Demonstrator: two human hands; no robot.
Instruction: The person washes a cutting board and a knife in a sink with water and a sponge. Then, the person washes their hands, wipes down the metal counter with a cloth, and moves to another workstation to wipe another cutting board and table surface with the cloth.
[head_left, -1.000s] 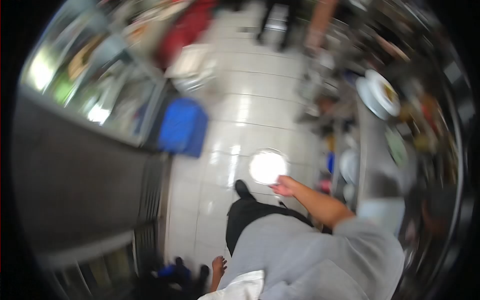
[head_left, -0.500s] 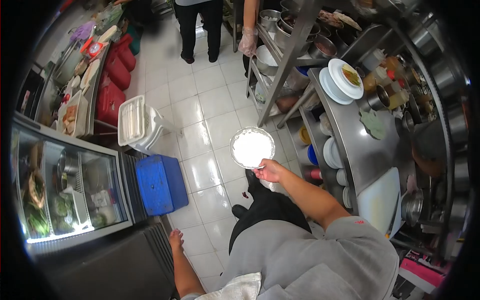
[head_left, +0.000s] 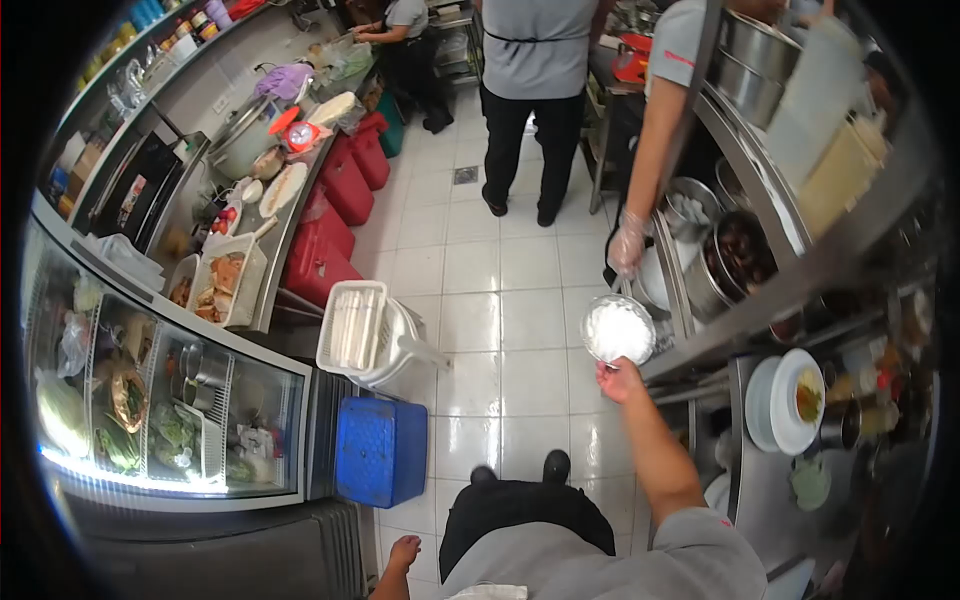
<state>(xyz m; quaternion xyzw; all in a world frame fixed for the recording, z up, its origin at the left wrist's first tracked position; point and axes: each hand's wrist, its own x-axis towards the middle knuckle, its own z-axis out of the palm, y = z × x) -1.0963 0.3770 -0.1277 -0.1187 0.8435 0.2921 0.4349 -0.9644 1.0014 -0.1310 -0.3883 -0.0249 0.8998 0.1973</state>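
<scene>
My right hand (head_left: 619,380) grips the near rim of a round metal bowl (head_left: 590,345), held out ahead and to the right beside the steel shelving. A bright white, powdery-looking mass (head_left: 618,331) fills much of the bowl; its exact kind is unclear. Just beyond its far rim hangs another person's hand in a clear plastic glove (head_left: 627,246); whether it touches the bowl is hard to tell. Low at my left side, my left hand (head_left: 404,552) hangs near the blue bin (head_left: 382,452), fingers loosely bent, with nothing visible in it.
Steel shelving (head_left: 760,165) with pots lines the right, then a counter (head_left: 770,470) with stacked plates (head_left: 795,400). On the left stand a glass-door fridge (head_left: 300,420), a stool with a white basket (head_left: 355,290) and red bins (head_left: 315,250). Another person (head_left: 535,100) stands ahead in the aisle.
My view has lifted and moved forward along the aisle. The bowl in my right hand is now close to the shelving and the gloved hand. My left hand sits lower in view.
</scene>
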